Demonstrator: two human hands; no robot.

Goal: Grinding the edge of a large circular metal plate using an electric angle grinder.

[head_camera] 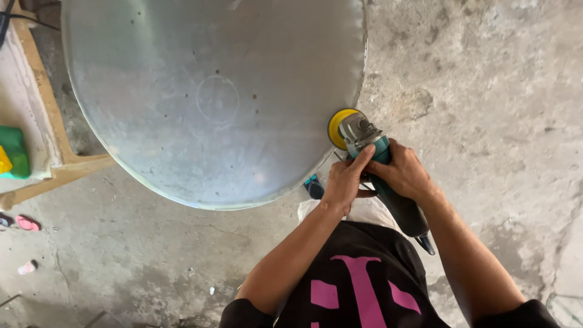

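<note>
A large round metal disc [212,97] fills the upper middle of the head view, with a faint circle scratched near its centre. A teal angle grinder [388,182] with a yellow pad [336,126] touches the disc's right edge. My left hand [344,182] grips the grinder's front near the head. Around the grinder's body, just behind that, my right hand [404,173] is wrapped. Both forearms reach in from the bottom over my black shirt with pink shapes.
A wooden frame [57,164] with a pale board carries a green object [15,152] at the left edge. Rough concrete floor [486,91] lies all around. Small pink items [27,223] sit on the floor at lower left.
</note>
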